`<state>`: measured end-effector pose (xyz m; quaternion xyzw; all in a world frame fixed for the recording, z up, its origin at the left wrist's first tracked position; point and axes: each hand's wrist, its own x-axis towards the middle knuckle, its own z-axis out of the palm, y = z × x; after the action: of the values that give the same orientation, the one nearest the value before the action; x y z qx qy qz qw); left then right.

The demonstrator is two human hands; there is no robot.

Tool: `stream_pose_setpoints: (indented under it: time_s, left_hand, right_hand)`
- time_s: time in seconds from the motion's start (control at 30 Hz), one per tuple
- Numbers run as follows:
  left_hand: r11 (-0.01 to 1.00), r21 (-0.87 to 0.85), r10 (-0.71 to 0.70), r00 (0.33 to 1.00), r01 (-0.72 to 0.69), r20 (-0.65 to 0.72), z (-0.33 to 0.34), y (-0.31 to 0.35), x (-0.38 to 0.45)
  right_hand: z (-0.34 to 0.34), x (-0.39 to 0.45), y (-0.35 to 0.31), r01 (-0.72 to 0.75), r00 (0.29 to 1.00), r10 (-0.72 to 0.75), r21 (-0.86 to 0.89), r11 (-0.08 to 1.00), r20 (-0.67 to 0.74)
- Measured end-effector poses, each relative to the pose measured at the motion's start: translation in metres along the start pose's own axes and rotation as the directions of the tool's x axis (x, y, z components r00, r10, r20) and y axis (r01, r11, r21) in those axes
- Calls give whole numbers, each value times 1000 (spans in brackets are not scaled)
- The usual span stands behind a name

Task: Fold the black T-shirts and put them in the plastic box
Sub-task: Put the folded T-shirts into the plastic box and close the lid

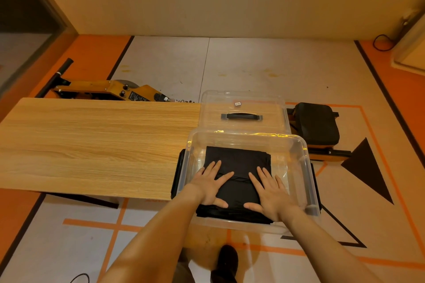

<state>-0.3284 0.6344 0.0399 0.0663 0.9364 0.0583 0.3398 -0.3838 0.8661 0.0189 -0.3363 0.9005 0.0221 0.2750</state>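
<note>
A folded black T-shirt (239,163) lies inside the clear plastic box (301,163), which stands at the right end of the wooden table (92,145). More black fabric shows under the top fold at the box's near edge. My left hand (211,181) presses flat on the shirt's left side with fingers spread. My right hand (271,190) presses flat on its right side, fingers straight.
The box's clear lid (243,101) with a black handle lies on the table just behind the box. A yellow rowing machine (103,89) stands on the floor behind the table, its black seat (317,122) to the right. A dark shoe (227,259) shows below.
</note>
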Motion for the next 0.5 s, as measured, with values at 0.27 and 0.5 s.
stream_pose_setpoints:
  time_s: [0.27, 0.5]
  left_hand:
    - [999, 1, 32, 999, -32, 16, 1, -10, 4]
    - [999, -40, 13, 997, -17, -76, -7, -7, 1]
  right_hand:
    - [6, -1, 21, 47, 999, -47, -14, 999, 8]
    - [-12, -1, 15, 38, 999, -37, 29, 999, -36]
